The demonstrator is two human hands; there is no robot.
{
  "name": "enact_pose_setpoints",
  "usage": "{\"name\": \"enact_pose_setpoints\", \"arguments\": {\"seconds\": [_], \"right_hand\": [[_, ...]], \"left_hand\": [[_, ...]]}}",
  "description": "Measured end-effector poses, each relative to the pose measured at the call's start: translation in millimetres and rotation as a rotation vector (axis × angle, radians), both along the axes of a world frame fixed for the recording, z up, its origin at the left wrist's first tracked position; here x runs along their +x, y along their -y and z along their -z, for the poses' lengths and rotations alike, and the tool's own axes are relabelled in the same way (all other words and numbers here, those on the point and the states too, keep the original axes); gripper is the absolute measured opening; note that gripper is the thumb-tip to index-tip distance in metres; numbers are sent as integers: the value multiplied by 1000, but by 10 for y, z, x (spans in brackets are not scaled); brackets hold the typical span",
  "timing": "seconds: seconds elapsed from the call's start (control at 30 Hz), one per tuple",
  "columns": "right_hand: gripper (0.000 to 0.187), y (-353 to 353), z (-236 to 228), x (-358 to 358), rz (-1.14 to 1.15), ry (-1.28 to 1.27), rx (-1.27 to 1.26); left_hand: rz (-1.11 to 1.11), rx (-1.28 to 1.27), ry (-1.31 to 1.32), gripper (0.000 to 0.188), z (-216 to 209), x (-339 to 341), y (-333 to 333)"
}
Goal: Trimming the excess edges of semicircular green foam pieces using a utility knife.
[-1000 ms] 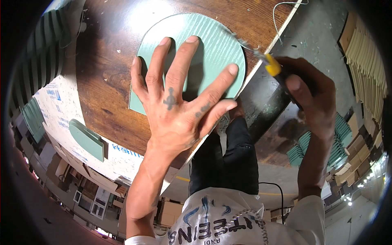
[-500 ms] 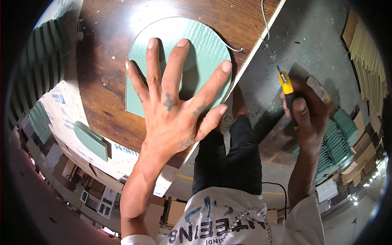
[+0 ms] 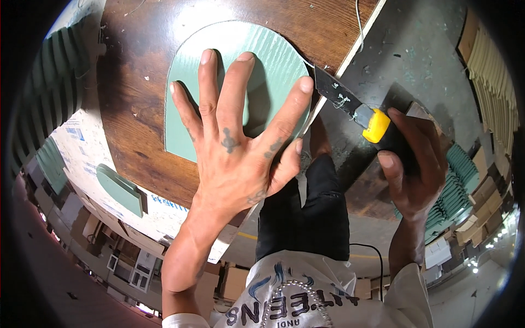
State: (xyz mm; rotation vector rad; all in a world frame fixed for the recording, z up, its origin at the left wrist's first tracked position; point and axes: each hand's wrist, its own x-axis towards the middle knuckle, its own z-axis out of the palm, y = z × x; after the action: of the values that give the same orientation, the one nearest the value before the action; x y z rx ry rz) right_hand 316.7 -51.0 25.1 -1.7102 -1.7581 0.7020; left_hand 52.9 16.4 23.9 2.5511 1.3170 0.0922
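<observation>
A pale green panel (image 3: 191,71) with one rounded end and a ribbed sheen lies flat on the brown wooden tabletop (image 3: 139,128). Spread across it, my left hand (image 3: 235,142) presses down with its fingers apart. My right hand (image 3: 413,164) grips a yellow and black utility knife (image 3: 377,126) beyond the table's right edge. The knife's dark blade (image 3: 333,90) points up and left, its tip at the panel's right edge close to my left index finger. Pale green shreds cling to the blade.
Two small green rounded pieces (image 3: 120,191) lie at the table's left on white printed sheeting. Stacked green panels (image 3: 46,82) stand at far left, with more green stacks (image 3: 464,167) and cream stacks (image 3: 497,98) at right. Scraps litter the grey floor (image 3: 404,60).
My right hand has turned the knife so the blade shows broadside and its tip has come left to the panel's edge. The panel and my left hand have barely shifted.
</observation>
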Motion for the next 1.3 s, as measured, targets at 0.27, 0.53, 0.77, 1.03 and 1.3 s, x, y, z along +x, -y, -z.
{"name": "enact_pose_setpoints", "arguments": {"seconds": [0.27,0.53,0.77,1.03,1.3], "right_hand": [[52,26,-66,1,4,81,3],[57,-9,-115,-127,-105,207,-19],[56,-110,-136,-110,-177,252,14],[52,-155,-114,-111,-163,225,-10],[51,-201,-101,-95,-150,241,-22]], "left_hand": [[41,57,86,49,64,-38,-25],[6,96,281,47,99,-114,18],[55,101,299,46,113,-128,9],[22,61,238,43,68,-107,9],[42,94,184,46,70,-104,-11]]}}
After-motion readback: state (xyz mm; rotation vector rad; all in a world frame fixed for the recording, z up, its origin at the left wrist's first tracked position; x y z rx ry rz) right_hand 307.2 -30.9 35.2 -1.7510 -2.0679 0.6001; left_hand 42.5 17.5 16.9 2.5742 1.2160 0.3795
